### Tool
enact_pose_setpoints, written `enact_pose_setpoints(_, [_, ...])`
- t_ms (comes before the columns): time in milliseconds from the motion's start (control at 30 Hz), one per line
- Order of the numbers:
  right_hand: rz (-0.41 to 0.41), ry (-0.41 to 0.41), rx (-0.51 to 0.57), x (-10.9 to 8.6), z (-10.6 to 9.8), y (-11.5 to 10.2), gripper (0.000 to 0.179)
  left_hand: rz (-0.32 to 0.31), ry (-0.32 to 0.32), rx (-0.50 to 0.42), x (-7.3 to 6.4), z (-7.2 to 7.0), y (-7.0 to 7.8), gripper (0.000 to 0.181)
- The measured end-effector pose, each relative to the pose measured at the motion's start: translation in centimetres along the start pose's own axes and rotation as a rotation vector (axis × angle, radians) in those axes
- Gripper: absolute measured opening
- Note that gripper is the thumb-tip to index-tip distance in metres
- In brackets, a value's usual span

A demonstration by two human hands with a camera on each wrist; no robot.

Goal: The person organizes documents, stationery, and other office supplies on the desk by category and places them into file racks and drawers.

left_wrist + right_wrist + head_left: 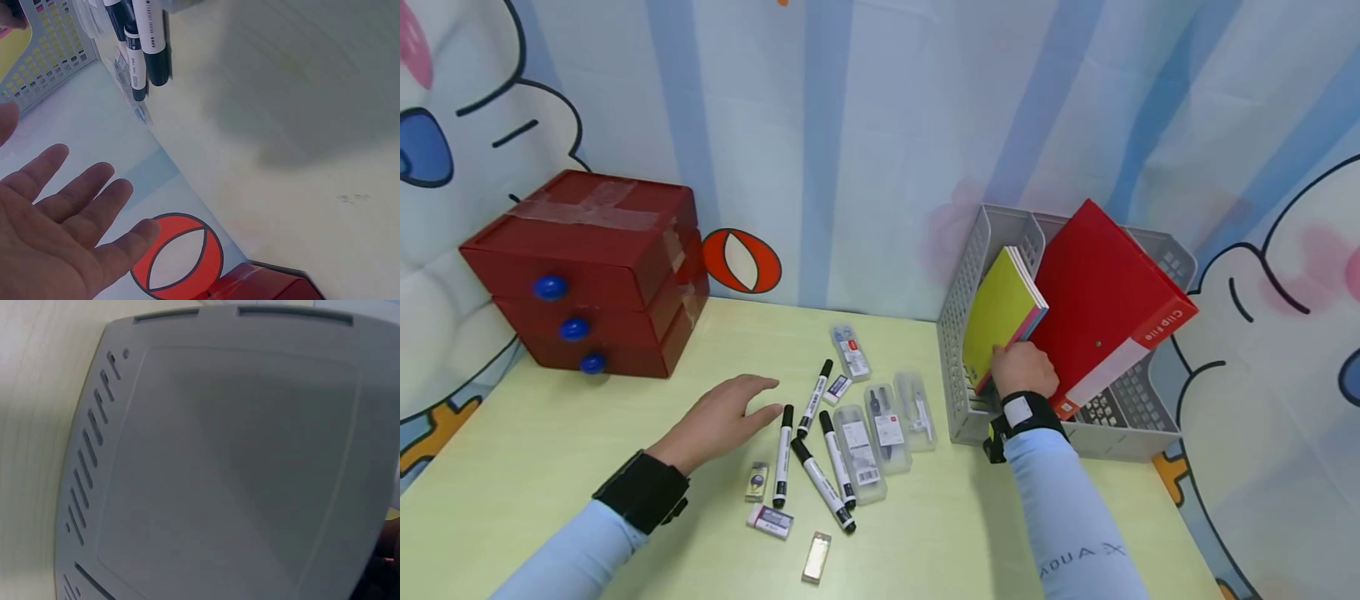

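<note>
My right hand (1024, 371) holds a few thin notebooks (1000, 312), the front one yellow-green, by their near edge. They stand tilted inside the left compartment of a grey file rack (958, 367); in the right wrist view, the rack's front wall (237, 462) hides most of that hand. A red clip file (1105, 308) leans in the rack just right of the hand. Over the table, my left hand (722, 421) hovers with fingers spread and nothing in them, palm visible in the left wrist view. Nearest to it is a black-capped marker (783, 458).
More markers (823, 485), clear plastic cases (860, 454), an eraser (770, 521) and small boxes (816, 557) lie mid-table. A dark red drawer box (587, 267) with blue knobs stands at the back left. A printed curtain (880, 150) hangs behind the table.
</note>
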State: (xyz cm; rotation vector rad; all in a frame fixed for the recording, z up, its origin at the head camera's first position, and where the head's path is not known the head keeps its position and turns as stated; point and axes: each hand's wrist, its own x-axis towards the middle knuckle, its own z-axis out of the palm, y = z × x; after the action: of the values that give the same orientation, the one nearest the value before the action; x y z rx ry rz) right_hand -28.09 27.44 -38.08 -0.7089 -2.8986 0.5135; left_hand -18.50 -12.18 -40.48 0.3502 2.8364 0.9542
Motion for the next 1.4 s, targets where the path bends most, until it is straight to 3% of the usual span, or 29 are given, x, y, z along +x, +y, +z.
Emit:
enact_pose_setpoints(267, [-0.001,-0.011,0.056,-1.0,0.1,0.4,0.043,-0.024,-0.01,-0.008,-0.6,0.1,-1.1,0.052])
enact_pose_setpoints(433, [-0.016,0.036,0.087,-1.5,-0.9,0.5,0.045,-0.033,-0.004,-0.014,-0.2,0.0,-1.5,0.053])
enact_pose_setpoints(733, [-0.122,0.092,0.158,-3.5,-2.6,1.0,0.053,-0.049,-0.011,-0.008,0.3,-0.3,-2.3,0.056])
enact_pose_setpoints(1133, [-0.356,0.029,0.119,-9.7,-3.9,0.0,0.037,-0.038,0.033,0.017,-0.6,-2.0,-3.4,0.059])
enact_pose_setpoints(1400, [-0.411,-0.104,0.03,-15.3,-2.3,0.2,0.045,-0.112,0.105,0.022,-2.0,-5.1,-6.5,0.066])
